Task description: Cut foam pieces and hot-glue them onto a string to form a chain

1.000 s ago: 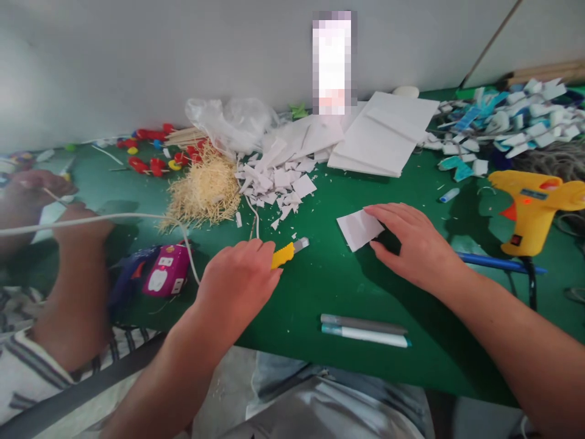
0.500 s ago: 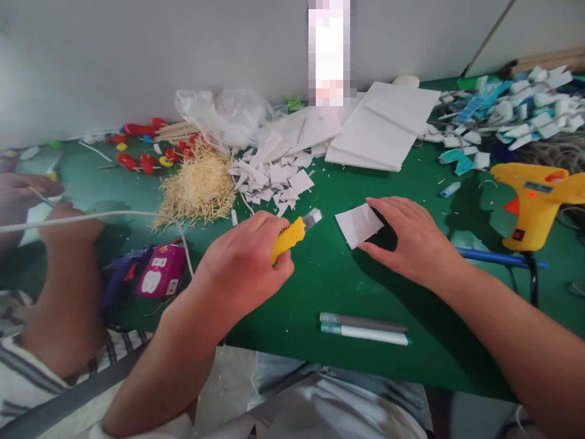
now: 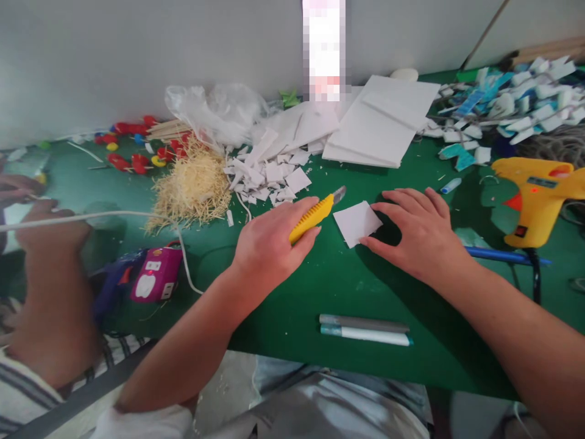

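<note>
My left hand [image 3: 276,235] is closed round the yellow handle of a utility knife [image 3: 312,219], its blade out and pointing up to the right. Just right of the blade lies a small square of white foam board [image 3: 356,224], flat on the green table [image 3: 283,305]. My right hand [image 3: 414,235] grips that square by its right side, thumb at the lower corner and index finger at the right corner. The other fingers of this hand are spread apart above the table.
White foam scraps [image 3: 269,177], larger foam sheets [image 3: 381,122] and a heap of thin wood sticks [image 3: 194,186] lie behind. A yellow glue gun [image 3: 539,195] stands right. Two pens [image 3: 365,329] lie in front. At left are a purple power socket [image 3: 158,274] and another person's hands [image 3: 50,222].
My left hand has moved right and forward with the utility knife, bringing the blade up beyond the square's left corner. The foam square, tilted before, now lies flatter; my right hand's fingers have spread.
</note>
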### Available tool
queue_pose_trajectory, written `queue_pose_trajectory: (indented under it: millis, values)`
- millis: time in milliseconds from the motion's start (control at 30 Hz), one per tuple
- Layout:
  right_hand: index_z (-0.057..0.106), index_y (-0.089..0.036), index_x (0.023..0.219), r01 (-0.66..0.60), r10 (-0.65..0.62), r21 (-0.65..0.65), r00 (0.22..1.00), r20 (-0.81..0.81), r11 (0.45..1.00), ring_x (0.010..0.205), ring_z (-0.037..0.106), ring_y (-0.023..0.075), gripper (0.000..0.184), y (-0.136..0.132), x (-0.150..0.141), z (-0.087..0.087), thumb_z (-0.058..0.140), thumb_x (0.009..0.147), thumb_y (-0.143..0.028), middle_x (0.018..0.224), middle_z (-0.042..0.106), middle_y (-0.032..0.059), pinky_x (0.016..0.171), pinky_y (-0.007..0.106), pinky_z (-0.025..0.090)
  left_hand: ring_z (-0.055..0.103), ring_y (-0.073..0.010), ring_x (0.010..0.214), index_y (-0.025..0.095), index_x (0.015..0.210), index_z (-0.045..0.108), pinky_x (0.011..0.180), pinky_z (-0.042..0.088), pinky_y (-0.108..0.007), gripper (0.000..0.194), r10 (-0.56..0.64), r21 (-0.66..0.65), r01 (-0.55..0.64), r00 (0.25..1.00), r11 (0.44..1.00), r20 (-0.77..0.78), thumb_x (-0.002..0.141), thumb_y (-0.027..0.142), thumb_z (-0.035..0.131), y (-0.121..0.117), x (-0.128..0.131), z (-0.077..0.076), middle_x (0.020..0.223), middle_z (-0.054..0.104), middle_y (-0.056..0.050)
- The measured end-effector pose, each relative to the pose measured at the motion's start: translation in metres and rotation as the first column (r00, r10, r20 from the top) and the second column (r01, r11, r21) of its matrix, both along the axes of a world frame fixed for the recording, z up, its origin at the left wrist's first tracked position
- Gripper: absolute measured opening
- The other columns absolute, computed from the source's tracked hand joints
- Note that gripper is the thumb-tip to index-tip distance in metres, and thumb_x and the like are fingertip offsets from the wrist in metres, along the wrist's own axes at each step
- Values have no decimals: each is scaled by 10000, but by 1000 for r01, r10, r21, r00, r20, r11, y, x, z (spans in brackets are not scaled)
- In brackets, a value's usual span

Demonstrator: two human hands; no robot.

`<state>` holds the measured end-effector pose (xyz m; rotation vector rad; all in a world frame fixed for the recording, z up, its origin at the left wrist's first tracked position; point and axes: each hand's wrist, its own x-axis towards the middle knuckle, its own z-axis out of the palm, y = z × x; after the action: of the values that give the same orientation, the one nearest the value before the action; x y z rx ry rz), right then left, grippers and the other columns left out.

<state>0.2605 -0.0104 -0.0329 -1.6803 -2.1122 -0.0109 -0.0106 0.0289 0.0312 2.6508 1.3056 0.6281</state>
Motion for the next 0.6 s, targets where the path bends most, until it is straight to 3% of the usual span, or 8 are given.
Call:
queue_pose_trajectory:
  millis: [167,267,367,467,533,600]
  values:
    - [712,-276,1228,-34,34,-33,999,-9,999,1367,564,383,441,0,-2,-1,641,884,-543,1401,673,109,1201,731,309,762,-195,948,162,1264,657,844,604,-297,365,-122,55,124,992,991,-38,934,135,504,-7,2,-14,1085,795,-84]
    - [697,-283,1268,-50,48,-51,998,-42,997,1383,556,386,455,-1,-4,3,639,881,-514,1415,669,101,1215,734,288,756,-170,883,143,1246,649,795,604,-264,358,-171,41,171,985,984,14,919,101,507,-14,4,-17,1030,788,-72]
    - [651,-260,1352,-42,37,-45,995,-95,998,1347,594,366,497,-2,-3,11,601,918,-498,1421,666,117,1214,691,339,752,-151,904,135,1243,651,820,598,-236,308,-146,-8,148,981,989,126,955,132,542,-20,5,-13,1040,786,-70]
    - [655,-235,1354,-34,26,-53,991,-133,998,1309,627,348,485,-2,0,16,581,947,-488,1409,671,143,1149,614,461,742,-139,897,176,1250,659,817,597,-230,287,40,-182,29,931,983,363,974,242,616,-22,6,-8,1104,780,-59]
    - [671,-246,1337,-30,22,-67,992,-125,997,1304,631,349,480,-2,0,15,593,940,-505,1407,672,139,1122,604,485,663,-97,636,207,1260,654,598,554,-211,321,241,-402,-4,806,915,540,971,346,629,-19,7,-8,933,756,-13]
    - [681,-256,1317,-17,11,-66,996,-91,998,1316,621,363,496,-2,-2,11,618,915,-540,1409,670,130,1160,643,430,510,-63,447,216,1249,640,432,436,-202,351,406,-578,68,645,813,647,956,408,621,-14,8,-11,757,665,40]
